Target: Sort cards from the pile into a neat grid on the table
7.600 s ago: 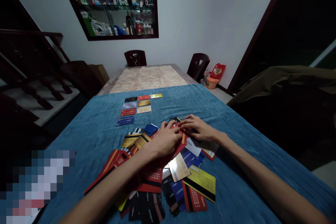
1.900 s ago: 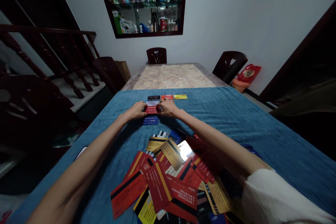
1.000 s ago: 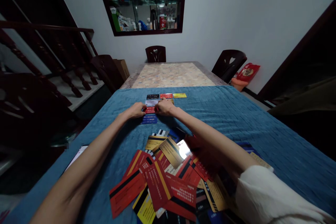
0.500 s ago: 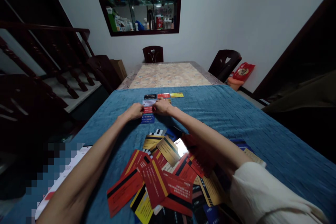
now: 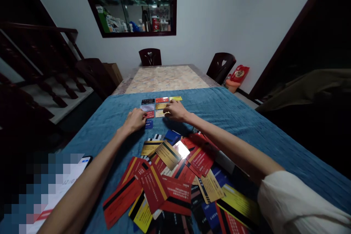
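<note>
My left hand [image 5: 136, 120] rests at the left of the laid-out cards, its fingertips touching the red card [image 5: 150, 114] and covering part of the blue card [image 5: 149, 124]. My right hand [image 5: 177, 111] hovers with loosely bent, parted fingers at the right end of the cream card [image 5: 161, 113] and the gold card [image 5: 160, 106]; nothing shows in it. Farther back lie a black card [image 5: 148, 101], another red card [image 5: 162, 99] and a yellow card [image 5: 177, 98], with a silver card [image 5: 147, 107] below the black one.
A loose heap of overlapping cards [image 5: 156, 186] covers the blue cloth [image 5: 117, 106] nearest me. A partly pixelated phone [image 5: 87, 159] lies beside my left forearm. Dark chairs [image 5: 150, 57] stand around the table's patterned far end [image 5: 170, 76]. A red bag [image 5: 240, 73] sits beyond at right.
Both hands were together on the red card in the left column; my right hand has since moved right, uncovering the gold and cream cards. Earlier, both hands were in the heap. The view has turned.
</note>
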The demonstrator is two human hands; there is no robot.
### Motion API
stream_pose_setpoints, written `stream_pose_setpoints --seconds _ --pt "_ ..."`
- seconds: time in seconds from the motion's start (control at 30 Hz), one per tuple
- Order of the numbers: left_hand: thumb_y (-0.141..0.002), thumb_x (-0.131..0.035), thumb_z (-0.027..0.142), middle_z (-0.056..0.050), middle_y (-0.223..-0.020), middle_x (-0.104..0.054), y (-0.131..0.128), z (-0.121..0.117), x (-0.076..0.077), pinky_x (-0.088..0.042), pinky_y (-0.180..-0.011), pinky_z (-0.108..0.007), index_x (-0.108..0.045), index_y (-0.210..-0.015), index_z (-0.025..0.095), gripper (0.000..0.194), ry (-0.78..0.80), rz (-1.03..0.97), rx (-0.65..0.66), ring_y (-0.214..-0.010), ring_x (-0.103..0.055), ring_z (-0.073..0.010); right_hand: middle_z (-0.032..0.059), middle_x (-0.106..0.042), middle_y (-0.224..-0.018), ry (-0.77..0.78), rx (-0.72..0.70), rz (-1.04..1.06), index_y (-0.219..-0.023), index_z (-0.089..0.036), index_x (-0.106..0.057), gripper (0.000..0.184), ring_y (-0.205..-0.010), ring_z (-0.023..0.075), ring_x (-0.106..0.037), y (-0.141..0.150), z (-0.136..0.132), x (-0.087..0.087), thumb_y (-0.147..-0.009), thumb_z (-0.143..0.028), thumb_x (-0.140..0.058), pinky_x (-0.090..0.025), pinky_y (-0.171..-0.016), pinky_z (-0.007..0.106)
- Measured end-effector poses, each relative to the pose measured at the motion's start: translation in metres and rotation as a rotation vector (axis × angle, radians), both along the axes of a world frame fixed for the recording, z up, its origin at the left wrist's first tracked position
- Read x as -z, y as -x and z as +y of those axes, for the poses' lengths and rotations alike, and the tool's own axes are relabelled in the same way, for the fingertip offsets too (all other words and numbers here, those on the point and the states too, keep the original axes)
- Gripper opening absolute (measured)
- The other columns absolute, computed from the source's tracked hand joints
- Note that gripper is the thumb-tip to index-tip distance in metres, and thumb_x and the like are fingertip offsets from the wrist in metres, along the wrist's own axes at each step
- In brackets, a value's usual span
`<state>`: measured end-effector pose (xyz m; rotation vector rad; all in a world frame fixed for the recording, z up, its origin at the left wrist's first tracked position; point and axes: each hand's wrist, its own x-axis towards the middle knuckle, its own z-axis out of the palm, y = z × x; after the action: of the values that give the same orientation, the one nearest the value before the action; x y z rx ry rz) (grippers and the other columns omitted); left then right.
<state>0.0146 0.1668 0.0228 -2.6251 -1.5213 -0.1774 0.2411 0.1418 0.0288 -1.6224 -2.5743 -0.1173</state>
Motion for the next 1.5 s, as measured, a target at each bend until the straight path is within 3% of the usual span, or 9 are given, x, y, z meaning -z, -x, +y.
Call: stream_pose_setpoints --seconds 0.27,0.7,0.97,1.17,1.5 --pt "-0.087 -0.046 0.020 -0.013 -0.099 -0.073 -0.037 -0.028 -0.004 -0.047 -0.086 -0.036 -0.076 -0.093 0.016 0.031 0.020 -0.057 0.129 -0.099 -0.061 -0.0267 0.0090 -0.068 -0.113 -0.022 0.044 0.024 -0.108 -0.023 -0.072 0.024 -0.113 0.0271 -0.045 -0.039 -0.044 -0.002 -0.094 -0.028 -0.053 -0.031 -0.081 0.034" --pt "-0.088 -0.049 0.019 -0.014 -0.097 -0.073 -0.098 -0.079 -0.019 -0.047 -0.089 -0.037 -0.077 -0.090 0.016 0.028 0.070 -0.054 0.284 -0.100 -0.061 -0.0266 0.0087 -0.069 -0.112 -0.022 0.125 0.068 -0.107 -0.025 -0.072 0.021 -0.111 0.0252 -0.047 -0.102 -0.096 0.015 -0.093 -0.029 -0.057 -0.032 -0.085 0.035" --pt "-0.085 -0.053 0.018 -0.013 -0.095 -0.073 -0.130 -0.095 -0.013 -0.048 -0.086 -0.035 -0.076 -0.090 0.017 0.024 0.111 -0.043 0.326 -0.098 -0.061 -0.0249 0.0106 -0.066 -0.116 0.041 0.156 0.078 -0.118 -0.027 -0.070 0.029 -0.110 0.0259 -0.049 -0.124 -0.112 0.021 -0.093 -0.031 -0.056 -0.037 -0.086 0.036" --pt "-0.087 -0.051 0.019 -0.014 -0.104 -0.071 -0.150 -0.109 -0.008 -0.047 -0.087 -0.039 -0.074 -0.092 0.018 0.023 0.167 -0.032 0.385 -0.107 -0.058 -0.0289 0.0105 -0.067 -0.114 0.066 0.160 0.121 -0.118 -0.026 -0.070 0.031 -0.108 0.0266 -0.050 -0.140 -0.126 0.025 -0.090 -0.031 -0.059 -0.038 -0.086 0.037" --pt "-0.091 -0.046 0.021 -0.015 -0.106 -0.069 -0.168 -0.120 0.002 -0.049 -0.088 -0.042 -0.072 -0.091 0.017 0.027 0.192 -0.010 0.437 -0.107 -0.058 -0.0295 0.0123 -0.067 -0.114 0.143 0.191 0.033 -0.118 -0.028 -0.069 0.034 -0.107 0.0289 -0.051 -0.142 -0.143 0.019 -0.090 -0.045 -0.059 -0.039 -0.083 0.040"
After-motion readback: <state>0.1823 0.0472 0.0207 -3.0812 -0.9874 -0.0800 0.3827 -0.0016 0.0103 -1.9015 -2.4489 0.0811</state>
